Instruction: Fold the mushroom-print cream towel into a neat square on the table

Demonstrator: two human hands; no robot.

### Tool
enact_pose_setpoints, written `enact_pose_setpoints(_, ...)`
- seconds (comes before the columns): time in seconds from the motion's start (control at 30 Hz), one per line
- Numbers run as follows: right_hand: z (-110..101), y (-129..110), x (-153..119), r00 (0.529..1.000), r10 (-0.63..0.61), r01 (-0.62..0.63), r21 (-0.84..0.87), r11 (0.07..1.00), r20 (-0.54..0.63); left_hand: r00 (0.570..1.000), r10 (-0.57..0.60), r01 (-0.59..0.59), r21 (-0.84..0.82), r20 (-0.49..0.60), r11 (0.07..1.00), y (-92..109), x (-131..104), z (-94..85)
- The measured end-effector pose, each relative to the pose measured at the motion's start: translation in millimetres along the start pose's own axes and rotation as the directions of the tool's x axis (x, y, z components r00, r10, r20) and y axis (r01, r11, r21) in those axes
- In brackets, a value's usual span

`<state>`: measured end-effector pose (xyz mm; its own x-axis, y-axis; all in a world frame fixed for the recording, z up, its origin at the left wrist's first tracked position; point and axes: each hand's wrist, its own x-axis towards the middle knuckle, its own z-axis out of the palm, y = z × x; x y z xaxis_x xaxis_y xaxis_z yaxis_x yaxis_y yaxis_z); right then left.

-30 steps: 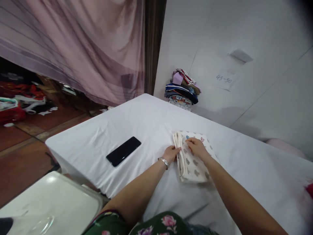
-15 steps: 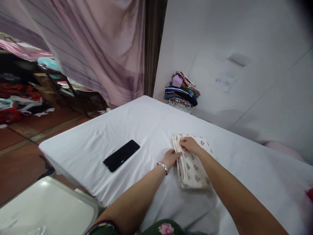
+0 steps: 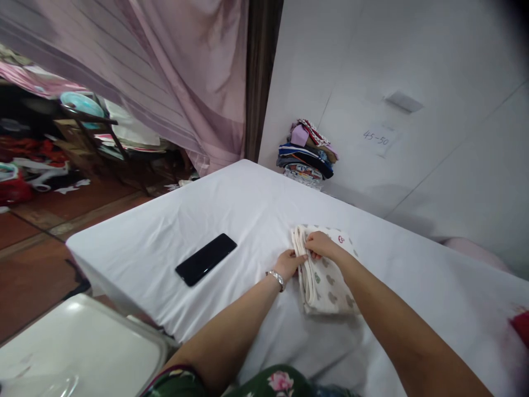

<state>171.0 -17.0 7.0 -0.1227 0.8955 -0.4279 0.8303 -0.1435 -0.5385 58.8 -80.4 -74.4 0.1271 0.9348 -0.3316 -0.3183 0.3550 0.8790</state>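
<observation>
A cream cloth [image 3: 326, 292] with grey-brown and small coloured prints lies folded into a thick stack on the white-covered table [image 3: 157, 231]. My left hand [image 3: 289, 264], with a silver bracelet on its wrist, grips the folded left edge, thumb on top and the other fingers partly hidden. Just above and to the right, my right hand [image 3: 321, 244] has its fingers closed in a pinch on the same cloth near that edge. What kind of fabric item it is, I cannot tell. To the left a black smartphone [image 3: 206, 259] lies flat.
Against the white wall, a pile of folded clothes [image 3: 308, 151] rises beyond the table's far edge. A pale plastic surface [image 3: 82, 347] stands at the lower left. Pinkish curtains [image 3: 198, 82] hang behind. Something red [image 3: 521, 326] shows at the right edge.
Both hands keep their hold on the cloth, almost in the same place. The view has shifted slightly, and the curtain at the left has swung a little.
</observation>
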Motion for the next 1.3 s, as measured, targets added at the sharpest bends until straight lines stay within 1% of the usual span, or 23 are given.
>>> enact_pose_setpoints(0.13,-1.0,-2.1,-3.5,0.999,-0.026,0.029,0.107,0.994,-0.028,1.0,-0.001,0.001,0.042,-0.011,0.999,-0.3,0.5,-0.3)
enact_pose_setpoints(0.27,0.9,-0.7,-2.2,0.999,-0.036,0.041,0.169,0.985,-0.032,0.999,0.027,-0.023,0.092,-0.039,0.995,1.7,-1.0,0.0)
enact_pose_setpoints(0.37,4.4,1.8,0.5,0.998,-0.053,0.058,0.188,0.98,-0.03,0.996,0.054,-0.038,0.205,-0.07,0.978,2.6,-3.2,-0.1)
enact_pose_setpoints(0.43,6.1,3.3,1.2,0.997,-0.071,0.073,0.192,0.979,-0.021,0.993,0.092,-0.07,0.274,-0.07,0.959,1.5,-4.6,-0.2)
enact_pose_setpoints(0.57,5.2,5.7,2.7,0.991,-0.13,0.126,0.177,0.976,0.012,0.988,0.147,-0.121,0.323,-0.055,0.939,-3.3,-5.7,-0.4)
enact_pose_setpoints(0.67,2.5,6.7,9.9,0.984,-0.176,0.175,0.129,0.976,0.0,0.988,0.146,-0.124,0.298,-0.054,0.946,-5.4,-5.8,0.2)
enact_pose_setpoints(0.8,-0.2,6.2,28.9,0.971,-0.215,0.216,-0.002,0.976,-0.101,0.989,0.137,-0.121,0.257,-0.049,0.959,-4.3,-6.9,1.5)
enact_pose_setpoints(0.9,-4.6,3.1,42.7,0.946,-0.273,0.251,-0.137,0.958,-0.175,0.989,0.137,-0.122,0.239,-0.048,0.963,-2.7,-8.2,2.2)
enact_pose_setpoints(0.97,-9.2,-0.1,49.6,0.924,-0.334,0.29,-0.226,0.93,-0.188,0.99,0.131,-0.117,0.227,-0.047,0.967,-2.3,-8.8,2.4)
enact_pose_setpoints(1.03,-13.9,-3.0,55.1,0.908,-0.387,0.33,-0.295,0.896,-0.159,0.991,0.128,-0.117,0.209,-0.039,0.971,-2.9,-8.8,2.3)
enact_pose_setpoints(1.1,-17.5,-4.8,59.6,0.905,-0.412,0.357,-0.338,0.871,-0.105,0.99,0.138,-0.129,0.196,-0.035,0.972,-4.5,-8.0,1.8)
enact_pose_setpoints(1.2,-19.6,-4.6,64.3,0.903,-0.428,0.388,-0.363,0.847,-0.033,0.988,0.147,-0.137,0.188,-0.04,0.972,-7.8,-5.9,1.0)
enact_pose_setpoints(1.3,-18.1,-2.5,65.4,0.888,-0.46,0.422,-0.372,0.827,-0.015,0.99,0.137,-0.128,0.164,-0.043,0.978,-10.2,-4.3,0.6)
